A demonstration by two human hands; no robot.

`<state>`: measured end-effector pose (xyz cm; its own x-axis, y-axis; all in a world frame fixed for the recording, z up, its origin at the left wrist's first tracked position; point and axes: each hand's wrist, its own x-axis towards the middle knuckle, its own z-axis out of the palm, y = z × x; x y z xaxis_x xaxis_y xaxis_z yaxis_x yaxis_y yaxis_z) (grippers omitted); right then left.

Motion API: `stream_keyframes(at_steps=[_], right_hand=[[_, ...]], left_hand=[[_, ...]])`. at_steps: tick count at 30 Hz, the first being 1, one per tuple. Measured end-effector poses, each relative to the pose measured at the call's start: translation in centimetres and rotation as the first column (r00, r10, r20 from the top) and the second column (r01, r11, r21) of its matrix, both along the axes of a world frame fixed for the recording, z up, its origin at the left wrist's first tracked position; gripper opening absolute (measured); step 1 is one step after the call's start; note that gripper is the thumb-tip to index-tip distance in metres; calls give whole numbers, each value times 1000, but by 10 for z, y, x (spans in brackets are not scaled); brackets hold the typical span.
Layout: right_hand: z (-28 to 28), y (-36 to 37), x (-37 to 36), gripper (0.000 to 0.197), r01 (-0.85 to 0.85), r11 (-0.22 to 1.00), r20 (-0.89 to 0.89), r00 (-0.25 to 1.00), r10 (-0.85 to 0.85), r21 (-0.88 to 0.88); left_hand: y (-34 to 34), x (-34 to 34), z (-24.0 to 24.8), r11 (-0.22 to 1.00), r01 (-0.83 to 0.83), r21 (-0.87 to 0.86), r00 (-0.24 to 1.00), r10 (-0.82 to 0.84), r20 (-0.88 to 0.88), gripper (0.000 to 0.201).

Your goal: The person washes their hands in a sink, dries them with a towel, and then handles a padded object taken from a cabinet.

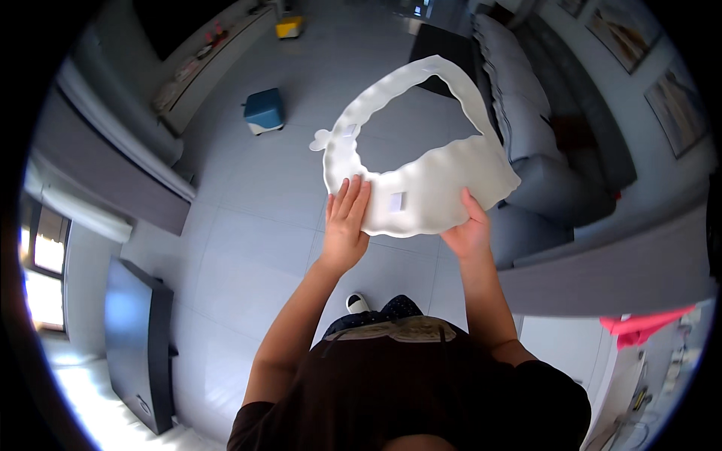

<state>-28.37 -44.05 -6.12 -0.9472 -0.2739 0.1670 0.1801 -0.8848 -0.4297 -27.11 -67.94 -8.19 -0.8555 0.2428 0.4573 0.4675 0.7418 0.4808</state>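
I hold up a white bib-shaped cloth (440, 180) in front of me, its wide lower part toward me and its neck loop arching away. A small white tab sits near its lower middle. My left hand (346, 222) lies flat with fingers spread against the cloth's lower left edge. My right hand (470, 229) grips the lower right edge, thumb on top. Both forearms rise from my dark shirt at the bottom of the view.
Below is a pale tiled floor (248, 225). A small blue stool (264, 110) stands at upper left, a grey sofa (526, 113) at right, a yellow object (289, 26) far back, a dark cabinet (135, 346) at lower left, a pink cloth (639, 325) at right.
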Motion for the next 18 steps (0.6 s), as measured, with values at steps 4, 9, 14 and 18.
stream_keyframes(at_steps=[4, 9, 14, 18], right_hand=[[1, 39, 40, 44, 168, 985, 44, 985, -170, 28], [-2, 94, 122, 42, 392, 903, 58, 912, -407, 174], [22, 152, 247, 56, 558, 749, 72, 783, -618, 357], [27, 184, 377, 63, 661, 499, -41, 623, -781, 560]], left_hand=[[53, 8, 19, 969, 242, -50, 970, -244, -26, 72], [132, 39, 21, 752, 658, -35, 749, -659, -65, 76], [217, 101, -12, 572, 820, 0, 563, -807, -179, 84], [286, 164, -30, 496, 868, -37, 443, -804, -396, 85]])
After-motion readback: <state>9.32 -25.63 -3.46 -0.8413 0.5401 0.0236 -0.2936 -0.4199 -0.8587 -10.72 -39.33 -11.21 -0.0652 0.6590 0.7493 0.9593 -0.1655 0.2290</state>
